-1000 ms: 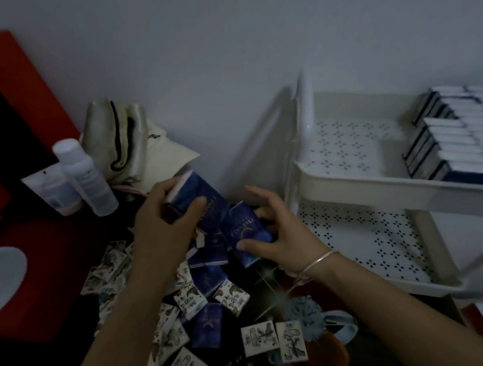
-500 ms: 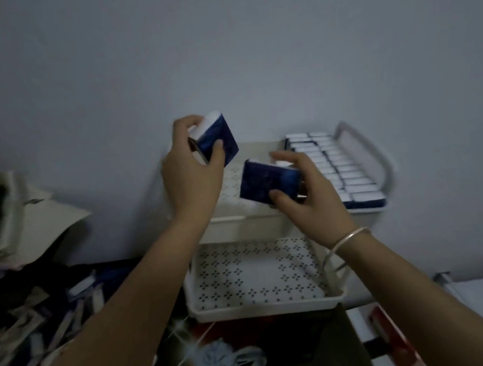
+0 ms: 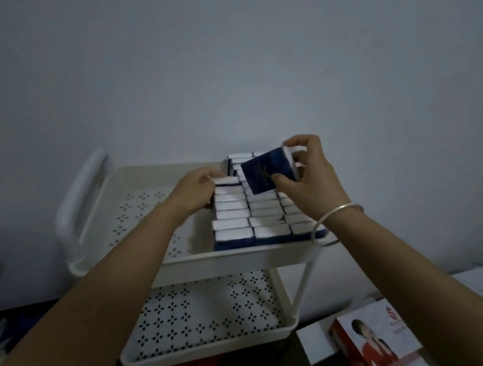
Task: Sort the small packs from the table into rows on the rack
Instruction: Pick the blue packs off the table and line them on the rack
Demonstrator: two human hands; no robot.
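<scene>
Head view is showing a blue pack [image 3: 267,172] held up over the rack's top tray [image 3: 214,262], tilted, with its dark face toward the camera and its white end to the right. The right hand [image 3: 311,178] is pinching it, thumb at the near lower corner and fingers curling over the white end, so that grip is closed round the pack. Just below, the rows [image 3: 257,211] of packs are standing on edge with white tops up (three rows side by side, touching), filling the right part of the tray. The left hand [image 3: 194,193] is reaching to the far end of the left row, its fingers curling onto the last pack [image 3: 227,181]; that grip is narrow, on the pack's left end. The tray's perforated floor is showing at the left, beside a looped handle [image 3: 80,200]. A lower tray [image 3: 203,314] is sitting beneath. A bangle [image 3: 338,218] is circling the right wrist. A box [image 3: 376,341] with a printed portrait is lying at lower right.
</scene>
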